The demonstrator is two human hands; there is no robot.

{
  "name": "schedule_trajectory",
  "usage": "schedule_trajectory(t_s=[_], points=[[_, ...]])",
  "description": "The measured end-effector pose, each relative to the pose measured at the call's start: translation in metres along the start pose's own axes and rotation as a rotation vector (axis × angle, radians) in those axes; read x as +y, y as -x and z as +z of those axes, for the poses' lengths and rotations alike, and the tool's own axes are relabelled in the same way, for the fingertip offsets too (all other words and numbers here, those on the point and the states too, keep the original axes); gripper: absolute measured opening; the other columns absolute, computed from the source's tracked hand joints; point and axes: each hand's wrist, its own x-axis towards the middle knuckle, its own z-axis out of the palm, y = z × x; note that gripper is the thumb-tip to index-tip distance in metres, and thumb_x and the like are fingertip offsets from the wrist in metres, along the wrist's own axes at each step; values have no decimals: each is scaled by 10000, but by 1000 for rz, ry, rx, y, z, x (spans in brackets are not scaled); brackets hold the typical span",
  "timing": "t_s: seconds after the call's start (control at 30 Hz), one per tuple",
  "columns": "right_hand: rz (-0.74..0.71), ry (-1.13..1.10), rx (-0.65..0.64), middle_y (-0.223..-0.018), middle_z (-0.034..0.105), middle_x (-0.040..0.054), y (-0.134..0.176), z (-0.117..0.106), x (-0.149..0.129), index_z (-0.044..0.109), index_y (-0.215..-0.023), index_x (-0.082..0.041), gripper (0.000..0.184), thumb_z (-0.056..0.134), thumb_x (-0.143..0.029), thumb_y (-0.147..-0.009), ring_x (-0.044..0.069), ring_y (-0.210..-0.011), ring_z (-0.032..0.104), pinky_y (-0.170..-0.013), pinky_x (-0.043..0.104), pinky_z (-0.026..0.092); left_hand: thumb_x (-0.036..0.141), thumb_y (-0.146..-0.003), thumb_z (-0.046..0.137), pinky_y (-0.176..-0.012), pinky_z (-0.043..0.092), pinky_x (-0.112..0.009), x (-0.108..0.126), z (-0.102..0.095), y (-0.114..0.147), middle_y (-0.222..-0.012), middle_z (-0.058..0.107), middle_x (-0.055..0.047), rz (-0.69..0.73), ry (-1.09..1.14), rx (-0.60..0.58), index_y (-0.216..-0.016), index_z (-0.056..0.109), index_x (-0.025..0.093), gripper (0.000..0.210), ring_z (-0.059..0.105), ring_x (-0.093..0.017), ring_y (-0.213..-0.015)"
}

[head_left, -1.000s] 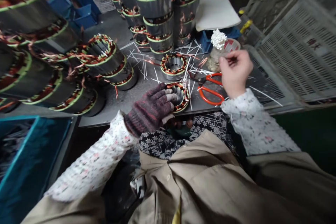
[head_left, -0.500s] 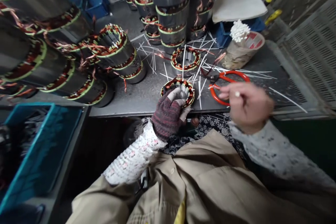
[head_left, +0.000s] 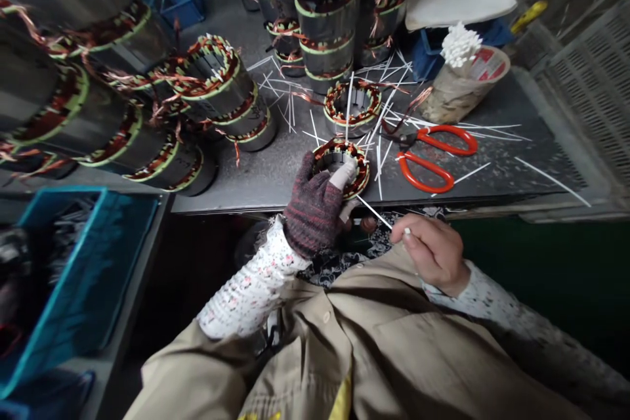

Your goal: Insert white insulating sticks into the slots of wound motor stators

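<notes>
My left hand, in a dark knitted glove with pale wrapping on the fingertips, grips the near side of a motor stator at the bench edge. Its thumb and fingers reach over the ring of copper windings, hiding part of the inside. One thin white strip sticks up from the far rim. Lower right, my bare right hand pinches the end of another white strip, which slants up to the stator's near right side. A second stator stands just behind, touching or nearly so.
Red-handled scissors lie to the right among loose white strips. A cardboard tube holds a bundle of white strips. Stacked stators stand left and behind. A teal crate is at lower left.
My right hand has come down and left from beside the scissors, and the strip in it now shows stretched toward the stator. My left hand stays on the stator, its fingers slightly shifted.
</notes>
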Motion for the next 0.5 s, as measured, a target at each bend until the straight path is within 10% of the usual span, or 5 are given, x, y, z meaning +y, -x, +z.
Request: schedule_trajectory(t_s=[0.27,0.5], points=[[296,-227,105,-756,742,23,-33,37,19,666,-800,-218,241,564,-340,-981,156,-675,699,-630,277,558,315,-1023,541,-1266,358,-548,4,17,2,-1342,681,-133,-180,292,110,-1589,225,217,655,704,-228,-1192],[301,-233,2,-761,699,31,-45,30,15,681,-818,-202,284,539,-367,-1001,145,-654,651,-619,283,519,203,-999,590,-1311,268,-579,8,14,-3,-1002,773,22,-194,418,230,-1103,663,302,161,746,-162,-982]])
